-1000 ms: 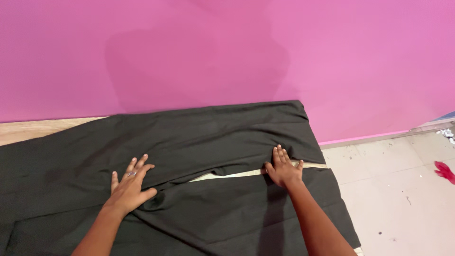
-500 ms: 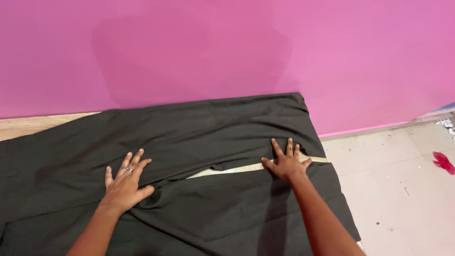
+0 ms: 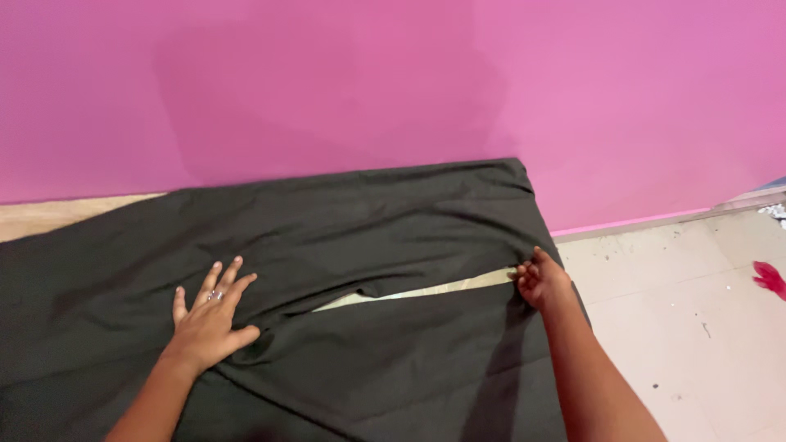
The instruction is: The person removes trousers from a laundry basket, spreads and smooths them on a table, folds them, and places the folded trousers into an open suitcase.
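A pair of dark grey-black trousers [image 3: 352, 237] lies spread flat on a pale surface, its two legs running to the right with a thin light gap [image 3: 409, 292] between them. My left hand [image 3: 209, 315], with a ring on one finger, rests flat and spread on the cloth near the crotch. My right hand [image 3: 539, 281] is curled at the right end of the gap, its fingers pinching the hem edge of a trouser leg.
A pink wall [image 3: 393, 82] rises right behind the trousers. A pale tiled floor [image 3: 679, 311] lies to the right, with a small red scrap [image 3: 770, 278] near the frame's edge. A strip of wooden surface [image 3: 65, 214] shows at far left.
My right hand slid rightward along the gap to the hem and its flat fingers curled onto the cloth. My left hand stayed pressed flat.
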